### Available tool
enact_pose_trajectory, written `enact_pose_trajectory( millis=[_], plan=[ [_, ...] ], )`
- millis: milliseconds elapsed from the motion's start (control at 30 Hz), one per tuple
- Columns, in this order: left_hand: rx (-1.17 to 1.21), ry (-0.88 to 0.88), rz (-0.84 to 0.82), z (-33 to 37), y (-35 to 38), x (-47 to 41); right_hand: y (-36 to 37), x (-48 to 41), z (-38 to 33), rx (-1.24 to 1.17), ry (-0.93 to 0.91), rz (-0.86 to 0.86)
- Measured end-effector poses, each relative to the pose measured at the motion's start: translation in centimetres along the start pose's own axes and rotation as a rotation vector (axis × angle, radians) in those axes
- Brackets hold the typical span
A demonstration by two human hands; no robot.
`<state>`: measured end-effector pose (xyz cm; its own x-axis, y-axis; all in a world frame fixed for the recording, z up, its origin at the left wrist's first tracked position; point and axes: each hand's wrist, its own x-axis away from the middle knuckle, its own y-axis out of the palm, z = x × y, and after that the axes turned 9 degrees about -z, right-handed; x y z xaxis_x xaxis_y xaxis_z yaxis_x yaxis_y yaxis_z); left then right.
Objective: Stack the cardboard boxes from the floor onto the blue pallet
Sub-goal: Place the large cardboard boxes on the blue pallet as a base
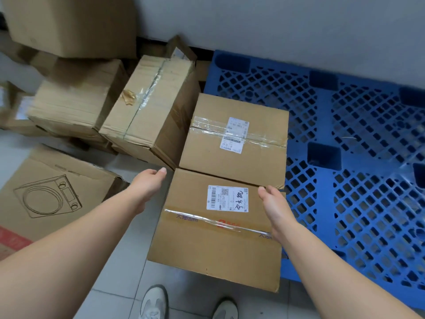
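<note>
A taped cardboard box with a white label (207,245) lies on the tiled floor just in front of me, against the left edge of the blue pallet (358,171). My left hand (149,183) hovers beside the box's far left corner, fingers loosely bent, apart from the cardboard. My right hand (273,203) is over the box's far right edge with straight fingers; I cannot tell if it touches. A second labelled box (230,157) sits right behind the first. The pallet's grid top carries no boxes.
More cardboard boxes crowd the left: a tilted taped one (149,111), a stack of flattened cartons (73,100), a large box up high (69,24) and a box printed with an appliance drawing (48,194). A grey wall (276,26) runs behind. My shoes (154,302) are below.
</note>
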<state>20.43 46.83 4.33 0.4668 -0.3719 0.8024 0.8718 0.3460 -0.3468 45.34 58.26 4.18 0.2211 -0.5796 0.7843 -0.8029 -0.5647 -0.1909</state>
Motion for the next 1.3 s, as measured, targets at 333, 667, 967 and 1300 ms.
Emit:
enact_pose_trajectory(
  millis=[333, 667, 967, 1300],
  plan=[
    [0.195, 0.107, 0.098, 5.9, -6.5, 2.2, 2.4, 2.8, -11.8, 0.056, -0.164, -0.102],
    [0.303, 0.097, 0.114, 9.2, -12.5, -2.3, 8.7, -0.6, -20.3, 0.122, -0.228, -0.148],
    [0.404, -0.008, 0.108, 9.6, -16.8, -8.3, 15.3, -6.3, -25.8, 0.148, -0.167, -0.148],
    [0.513, -0.161, 0.122, 7.5, -18.9, -15.8, 21.0, -14.6, -30.0, 0.383, -0.174, -0.111]
  ],
)
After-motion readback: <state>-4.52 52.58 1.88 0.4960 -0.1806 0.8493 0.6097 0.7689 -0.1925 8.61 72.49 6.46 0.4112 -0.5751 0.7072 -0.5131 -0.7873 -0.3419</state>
